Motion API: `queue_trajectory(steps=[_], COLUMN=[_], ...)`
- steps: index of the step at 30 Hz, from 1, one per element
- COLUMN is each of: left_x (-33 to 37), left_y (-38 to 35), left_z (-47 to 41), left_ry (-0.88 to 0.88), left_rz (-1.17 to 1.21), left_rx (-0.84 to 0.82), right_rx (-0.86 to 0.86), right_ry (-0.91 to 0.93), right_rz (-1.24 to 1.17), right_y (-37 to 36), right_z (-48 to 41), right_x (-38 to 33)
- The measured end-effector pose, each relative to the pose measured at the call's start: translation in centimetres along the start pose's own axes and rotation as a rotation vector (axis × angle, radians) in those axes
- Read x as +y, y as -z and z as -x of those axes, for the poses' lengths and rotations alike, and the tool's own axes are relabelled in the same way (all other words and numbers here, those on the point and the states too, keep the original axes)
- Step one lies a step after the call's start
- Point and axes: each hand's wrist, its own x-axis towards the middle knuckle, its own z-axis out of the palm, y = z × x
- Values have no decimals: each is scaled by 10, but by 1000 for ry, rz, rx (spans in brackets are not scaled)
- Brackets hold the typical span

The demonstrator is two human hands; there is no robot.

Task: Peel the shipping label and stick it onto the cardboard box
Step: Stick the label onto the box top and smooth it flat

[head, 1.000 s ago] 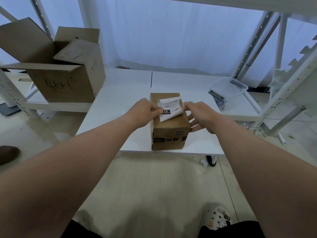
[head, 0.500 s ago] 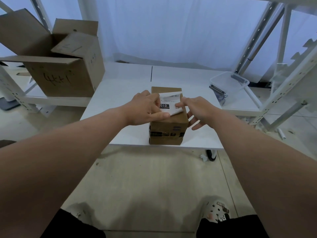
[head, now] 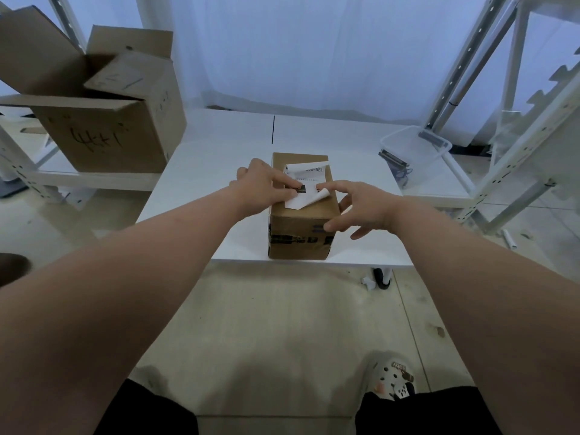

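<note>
Shipping label [head: 306, 183], pinched aloft a second ago, now lies on the cardboard box [head: 298, 233] under the left hand [head: 260, 186]'s flat pressing fingers; right hand [head: 361, 205] spread, unclenched, fingertip beside the curled near corner [head: 321, 194], so sticking looks nearly done.

Small box [head: 298, 227], large box [head: 103, 136]: two. Label [head: 303, 198]: one. Tub [head: 441, 148]: one. Left hand [head: 260, 187], right hand [head: 364, 208]: two.
</note>
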Motion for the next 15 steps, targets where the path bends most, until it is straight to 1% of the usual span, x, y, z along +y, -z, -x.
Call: queue_trajectory(steps=[6, 8, 10, 12, 13, 15], left_x=[-3, 0, 4, 6, 6, 2], left_y=[4, 5, 6, 6, 6, 7], left_z=[10, 18, 25, 29, 30, 32], left_ry=[-104, -219, -399, -526, -535, -477], left_rz=[-244, -421, -595, -630, -609, -592], left_rx=[-51, -46, -55, -105, -151, -252], right_rx=[67, 87, 98, 98, 91, 71], right_ry=[34, 39, 51, 53, 47, 36], right_rz=[97, 114, 122, 111, 78, -7], right_y=[-6, -6, -7, -8, -8, -8], right_z=[-2, -1, 0, 1, 2, 3], right_x=[-2, -2, -3, -3, -2, 0])
